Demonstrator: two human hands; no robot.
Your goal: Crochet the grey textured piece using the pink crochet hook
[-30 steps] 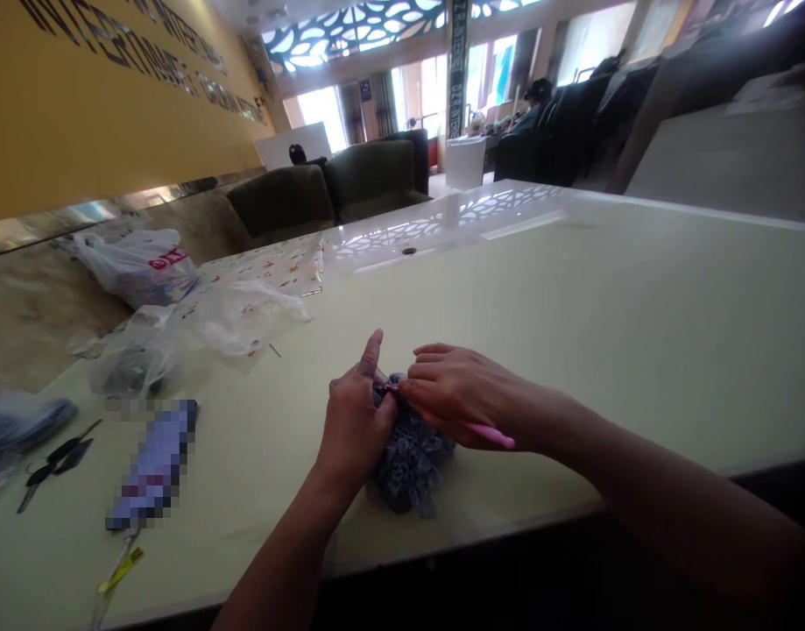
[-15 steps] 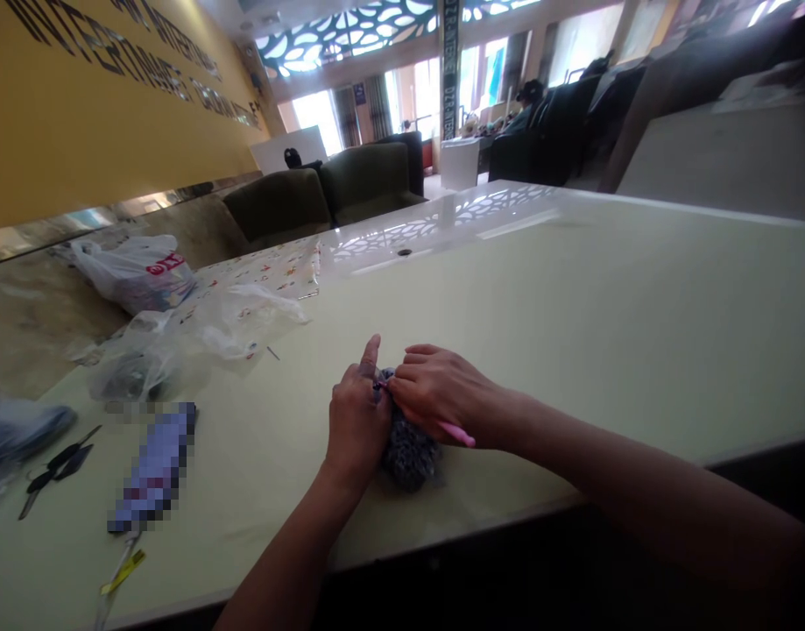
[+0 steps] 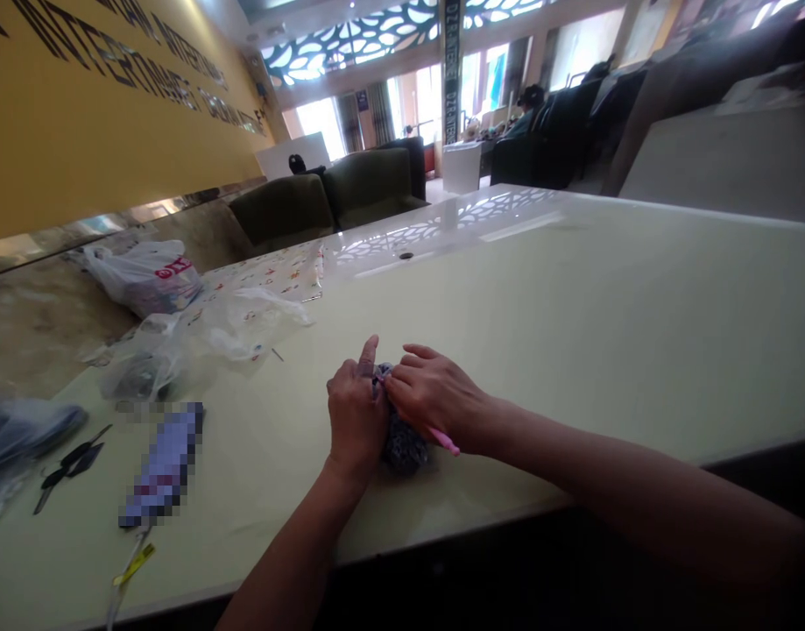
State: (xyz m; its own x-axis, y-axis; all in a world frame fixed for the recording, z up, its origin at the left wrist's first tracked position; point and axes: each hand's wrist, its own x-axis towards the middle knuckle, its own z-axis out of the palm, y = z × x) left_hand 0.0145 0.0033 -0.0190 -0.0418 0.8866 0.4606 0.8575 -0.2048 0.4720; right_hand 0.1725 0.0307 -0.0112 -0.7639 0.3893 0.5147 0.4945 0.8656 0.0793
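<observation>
A dark grey, fuzzy piece of crochet work [image 3: 406, 445] lies between my hands near the table's front edge. My left hand [image 3: 356, 412] is closed on its left side, with the index finger pointing up and away. From the right, my right hand [image 3: 434, 390] grips a pink-handled crochet hook [image 3: 445, 441], whose handle end sticks out below the palm. The fingertips of both hands meet at the top of the grey piece, where the hook's tip is mostly hidden.
On the pale table [image 3: 573, 333], a black thread snipper [image 3: 74, 464] and a blurred-out blue item [image 3: 164, 464] lie left. Thin clear plastic bags [image 3: 244, 320] and a stuffed white carrier bag [image 3: 149, 279] are behind them. Green armchairs [image 3: 376, 188] stand beyond; a person [image 3: 529, 105] sits far back.
My right hand and the hook have shifted slightly left and tilted, the handle end now lower. The whole view has moved a little, so the table items appear farther right.
</observation>
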